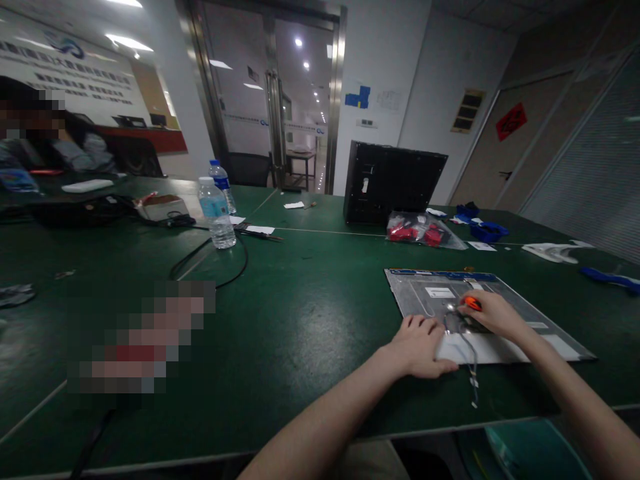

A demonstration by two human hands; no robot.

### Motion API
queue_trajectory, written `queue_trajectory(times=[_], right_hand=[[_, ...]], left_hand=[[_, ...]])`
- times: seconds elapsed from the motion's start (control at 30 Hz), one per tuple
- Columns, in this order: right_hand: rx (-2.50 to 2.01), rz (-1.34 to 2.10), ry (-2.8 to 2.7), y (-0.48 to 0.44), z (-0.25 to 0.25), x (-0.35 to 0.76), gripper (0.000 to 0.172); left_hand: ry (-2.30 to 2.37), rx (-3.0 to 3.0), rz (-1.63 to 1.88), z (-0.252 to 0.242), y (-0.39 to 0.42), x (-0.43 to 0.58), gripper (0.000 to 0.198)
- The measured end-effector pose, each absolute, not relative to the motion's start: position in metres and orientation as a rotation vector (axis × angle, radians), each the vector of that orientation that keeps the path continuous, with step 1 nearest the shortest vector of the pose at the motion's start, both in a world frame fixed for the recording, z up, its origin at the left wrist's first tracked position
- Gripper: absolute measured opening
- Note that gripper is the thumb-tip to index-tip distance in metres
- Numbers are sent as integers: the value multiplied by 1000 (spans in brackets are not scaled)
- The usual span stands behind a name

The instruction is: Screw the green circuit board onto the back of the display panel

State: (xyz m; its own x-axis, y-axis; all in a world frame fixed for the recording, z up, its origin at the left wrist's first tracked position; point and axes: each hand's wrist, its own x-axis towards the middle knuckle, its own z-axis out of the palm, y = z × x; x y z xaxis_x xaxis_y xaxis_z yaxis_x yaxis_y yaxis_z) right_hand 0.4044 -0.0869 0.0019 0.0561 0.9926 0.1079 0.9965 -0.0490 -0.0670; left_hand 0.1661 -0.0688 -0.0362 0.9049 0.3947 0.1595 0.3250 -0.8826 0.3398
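A flat display panel [520, 303] lies back side up on the green table, with a blue circuit strip along its far edge and a white label near the middle. My left hand [420, 345] rests on its near left corner, fingers spread and pressing flat. My right hand [493, 313] is closed around a screwdriver with an orange and black handle [473, 304], held over the panel's middle. The screwdriver's tip is too small to make out. Thin grey cables [470, 357] run from the panel between my hands and hang over its near edge, ending in small white connectors.
Behind the panel stand a black monitor housing [395, 183] and a clear bag with red items [425, 232]. Blue pieces [487, 231] lie at the far right. Water bottles [217, 217] and a black cable [245, 257] are left of centre. A person [85, 150] sits far left.
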Motion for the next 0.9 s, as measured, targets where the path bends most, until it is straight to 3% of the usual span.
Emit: queue_trajectory(times=[0.27,0.43,0.53,0.63,0.9], right_hand=[[-2125,235,-2074,-123,-6,424,25],[-2055,197,-2166,-128,-7,420,33],[-2077,181,-2172,-127,-8,424,33],[-2097,145,-2127,-123,-8,422,31],[-2260,-13,-2084,-101,-5,384,29]], left_hand=[[594,2607,442,-42,-63,160,87],[971,2516,368,-38,-69,152,130],[1079,2460,302,-33,-69,149,140],[1095,2438,306,-30,-65,147,132],[965,2425,394,-28,-53,139,85]])
